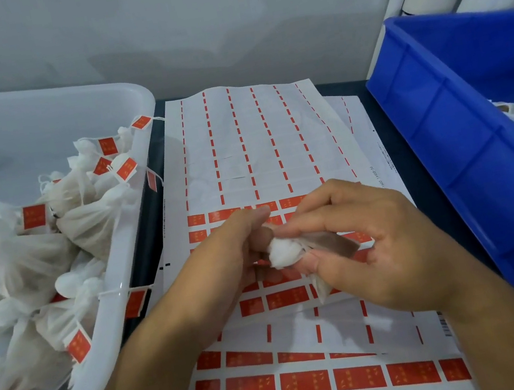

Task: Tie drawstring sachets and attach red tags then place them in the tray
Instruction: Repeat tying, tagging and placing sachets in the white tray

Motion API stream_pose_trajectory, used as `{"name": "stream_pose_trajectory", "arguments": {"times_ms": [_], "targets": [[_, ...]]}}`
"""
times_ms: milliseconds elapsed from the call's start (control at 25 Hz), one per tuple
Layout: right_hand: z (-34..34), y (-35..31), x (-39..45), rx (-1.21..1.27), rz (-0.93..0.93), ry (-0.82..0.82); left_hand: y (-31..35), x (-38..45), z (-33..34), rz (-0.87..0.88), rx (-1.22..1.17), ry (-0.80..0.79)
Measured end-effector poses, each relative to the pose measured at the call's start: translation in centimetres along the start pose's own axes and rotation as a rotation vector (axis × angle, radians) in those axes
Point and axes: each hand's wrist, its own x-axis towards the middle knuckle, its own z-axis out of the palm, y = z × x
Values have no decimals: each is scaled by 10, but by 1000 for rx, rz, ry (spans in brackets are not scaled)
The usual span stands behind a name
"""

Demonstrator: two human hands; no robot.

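Note:
A small white mesh sachet [285, 253] is held between both hands over the sticker sheets. My right hand [370, 243] grips its body, thumb underneath and fingers curled over it. My left hand [234, 250] pinches the bunched top of the sachet with curled fingers. Sheets of red tag stickers [302, 382] lie flat on the table under the hands, the upper part peeled bare. A white plastic tray [132, 196] at the left holds several tied sachets with red tags [34, 216].
A blue plastic bin [464, 130] stands at the right with loose white sachets in its far corner. A dark table edge shows between the tray and the sheets. A grey wall rises behind.

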Motion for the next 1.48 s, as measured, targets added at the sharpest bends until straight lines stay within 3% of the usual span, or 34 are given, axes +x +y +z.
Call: {"name": "stream_pose_trajectory", "arguments": {"times_ms": [200,240,320,480,560,680,1040,1280,1480], "targets": [[0,3,2,23,66,11,10,-3,8,-54,-89,-56],[0,4,2,4,65,40,2,-6,8,-50,-97,-135],[0,4,3,-23,48,85,-9,-10,8,7,29,-256],[5,5,6,7,33,164,-14,5,-1,33,316,-239],[8,4,9,59,17,229,-6,9,-4,124,241,-138],[10,1,10,125,-18,293,-1,-6,-6,333,140,-269],[12,-13,9,415,38,307,-2,-12,7,624,25,8],[17,-18,11,456,119,368,1,-12,8,670,60,193],[20,-15,12,579,370,279,-1,-7,15,600,166,359]]}}
